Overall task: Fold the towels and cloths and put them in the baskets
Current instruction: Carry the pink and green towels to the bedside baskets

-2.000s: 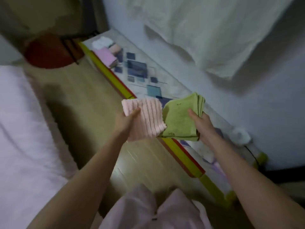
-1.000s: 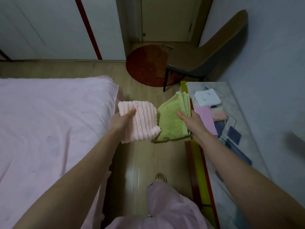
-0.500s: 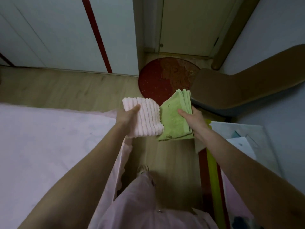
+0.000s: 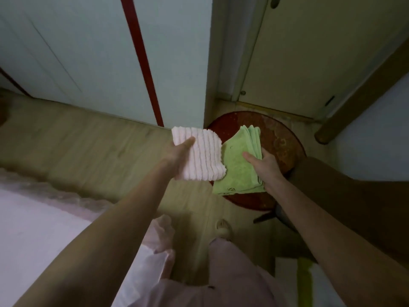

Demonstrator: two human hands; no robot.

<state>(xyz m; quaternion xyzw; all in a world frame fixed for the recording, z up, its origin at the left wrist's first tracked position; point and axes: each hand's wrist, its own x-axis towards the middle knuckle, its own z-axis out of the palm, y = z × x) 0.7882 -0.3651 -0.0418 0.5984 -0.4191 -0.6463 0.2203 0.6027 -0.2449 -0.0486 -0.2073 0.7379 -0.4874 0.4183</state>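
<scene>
2 folded cloths, 2 hands, 1 round red mat [image 4: 285, 138] on the wood floor; left hand [image 4: 180, 156] reaches forward, thumb on top of the pink ribbed towel [image 4: 203, 156], fingers underneath, gripping it; right hand [image 4: 263, 165] likewise pinches the green cloth [image 4: 238, 167], thumb on top; pink towel folded square, thick ridges, held left of the mat; green cloth folded in several layers, edges fanned, held above the mat's left part, touching the pink towel.
</scene>
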